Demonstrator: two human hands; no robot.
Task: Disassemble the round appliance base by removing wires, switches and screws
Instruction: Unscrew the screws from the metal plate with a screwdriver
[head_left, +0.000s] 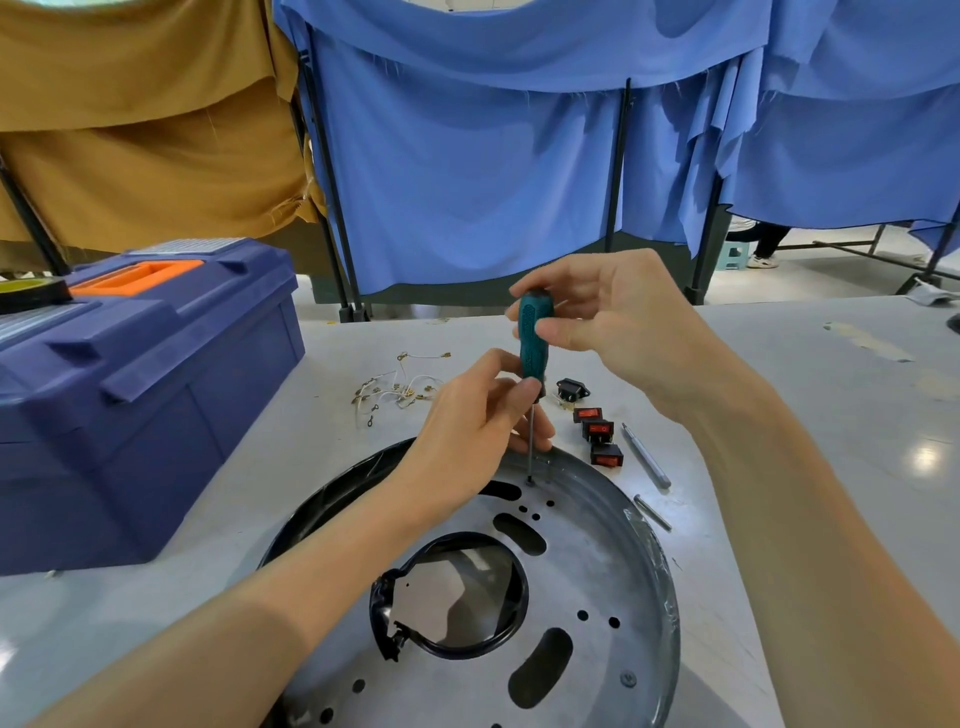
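Note:
The round metal base (587, 577) lies flat on the table in front of me, with a large central hole and several slots. A teal-handled screwdriver (533, 340) stands upright, its tip in a screw (529, 480) near the base's far rim. My right hand (613, 312) pinches the top of the handle. My left hand (478, 431) holds the lower handle and shaft. Removed wires (400, 389) lie behind the base. Three red rocker switches (598, 430) and a black socket (571, 389) sit to the right.
A blue toolbox (140, 384) with an orange handle stands at the left. Two metal bits (647, 456) lie right of the base. One screw (628, 678) sits in the near right rim. Blue and tan cloths hang on racks behind the table.

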